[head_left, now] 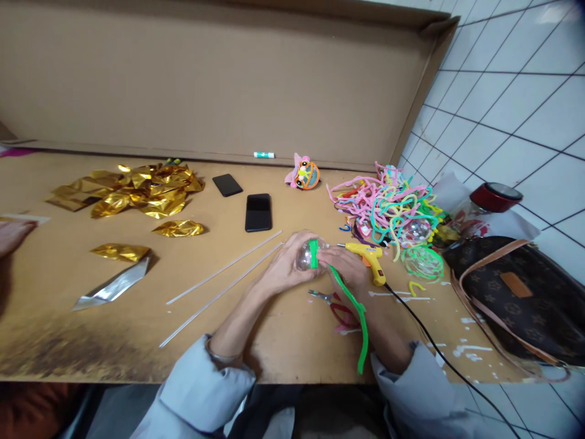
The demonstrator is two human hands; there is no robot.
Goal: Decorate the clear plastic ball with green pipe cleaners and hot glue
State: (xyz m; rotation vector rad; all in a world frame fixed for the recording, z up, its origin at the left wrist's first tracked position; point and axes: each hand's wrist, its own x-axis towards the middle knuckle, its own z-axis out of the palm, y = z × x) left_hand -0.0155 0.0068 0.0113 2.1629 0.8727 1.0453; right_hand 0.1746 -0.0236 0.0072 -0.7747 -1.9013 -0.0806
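Observation:
A clear plastic ball (303,256) sits between my two hands, with a green pipe cleaner (362,323) running across it. My left hand (286,262) is wrapped round the ball's left side. On the other side, my right hand (345,263) has its fingers closed on the pipe cleaner against the ball, and the long loose end hangs down past the wrist. Partly under my right forearm lie red-handled pliers (338,308). A yellow glue gun (370,259) rests just right of my right hand.
Pipe cleaners (384,207) are heaped at the right, beside a handbag (516,299) and a red-lidded jar (493,201). Two phones (258,213), clear sticks (223,268) and gold foil (137,189) lie leftward. A decorated ball (305,174) stands behind. Another person's hand (16,235) shows far left.

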